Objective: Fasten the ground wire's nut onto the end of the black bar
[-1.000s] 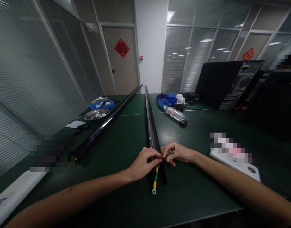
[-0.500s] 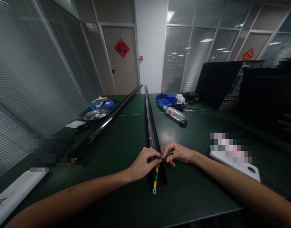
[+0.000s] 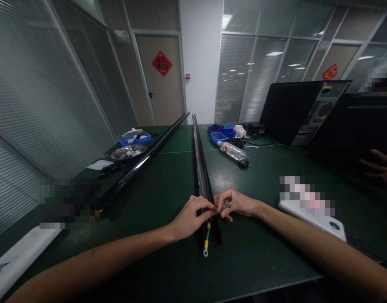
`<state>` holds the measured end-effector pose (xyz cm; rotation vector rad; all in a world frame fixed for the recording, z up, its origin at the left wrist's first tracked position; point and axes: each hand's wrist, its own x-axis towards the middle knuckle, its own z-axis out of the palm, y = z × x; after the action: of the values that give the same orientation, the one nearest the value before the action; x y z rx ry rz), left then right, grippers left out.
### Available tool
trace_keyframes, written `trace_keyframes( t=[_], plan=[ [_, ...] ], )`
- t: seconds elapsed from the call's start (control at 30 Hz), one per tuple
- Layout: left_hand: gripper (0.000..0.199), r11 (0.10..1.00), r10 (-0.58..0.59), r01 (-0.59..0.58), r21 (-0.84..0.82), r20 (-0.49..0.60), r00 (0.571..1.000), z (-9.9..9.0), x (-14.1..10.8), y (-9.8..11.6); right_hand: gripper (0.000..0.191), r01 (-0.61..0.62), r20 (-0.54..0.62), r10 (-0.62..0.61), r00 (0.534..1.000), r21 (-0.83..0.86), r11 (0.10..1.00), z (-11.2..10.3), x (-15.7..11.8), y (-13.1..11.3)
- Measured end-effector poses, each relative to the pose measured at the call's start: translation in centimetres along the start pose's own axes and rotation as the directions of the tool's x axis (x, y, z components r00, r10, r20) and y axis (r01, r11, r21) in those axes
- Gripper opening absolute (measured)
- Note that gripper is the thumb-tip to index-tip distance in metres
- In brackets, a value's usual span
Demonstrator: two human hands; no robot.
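A long black channel-shaped rail (image 3: 203,176) runs away from me down the table. Over its near end my left hand (image 3: 192,216) is closed, thumb and fingertips pinched together at the rail. Touching those fingertips is my right hand (image 3: 236,203), its fingers curled around a small shiny metal piece (image 3: 227,204) whose kind I cannot make out. From beneath the left fingertips hangs a short green wire (image 3: 208,235) with yellow sleeves, and its ring terminal (image 3: 205,252) points toward me. What exactly the left fingertips pinch is hidden.
A second black rail (image 3: 143,164) lies to the left, near a metal dish (image 3: 128,152) and a blue tray (image 3: 135,139). On the right are a plastic bottle (image 3: 234,152), blue bins (image 3: 223,134), a white device (image 3: 313,221) and computer cases (image 3: 288,111). Another person's hand (image 3: 381,168) shows at the right edge.
My hands stay at the same spot on the rail; the small metal piece in my right fingers has turned slightly. The other person's hand at the right edge has come further into view.
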<state>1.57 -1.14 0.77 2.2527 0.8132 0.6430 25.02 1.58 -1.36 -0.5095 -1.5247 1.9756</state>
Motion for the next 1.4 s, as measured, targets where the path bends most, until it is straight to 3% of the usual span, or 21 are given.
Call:
trace_keyframes(
  t=[0.17, 0.67, 1.4],
  plan=[
    [0.01, 1.0, -0.01, 0.01, 0.002, -0.033, 0.999, 0.03, -0.05, -0.05, 0.02, -0.01, -0.011, 0.01, 1.0, -0.033, 0.999, 0.09, -0.02, -0.1],
    [0.015, 1.0, 0.003, -0.004, 0.008, 0.027, 1.0, -0.08, 0.02, -0.17, 0.019, 0.014, 0.022, -0.013, 1.0, -0.019, 1.0, -0.03, 0.02, 0.08],
    [0.012, 1.0, -0.011, 0.011, 0.006, -0.025, 1.0, 0.2, -0.09, -0.48, 0.019, 0.008, -0.004, -0.008, 1.0, -0.028, 1.0, 0.16, -0.01, -0.1]
  ],
)
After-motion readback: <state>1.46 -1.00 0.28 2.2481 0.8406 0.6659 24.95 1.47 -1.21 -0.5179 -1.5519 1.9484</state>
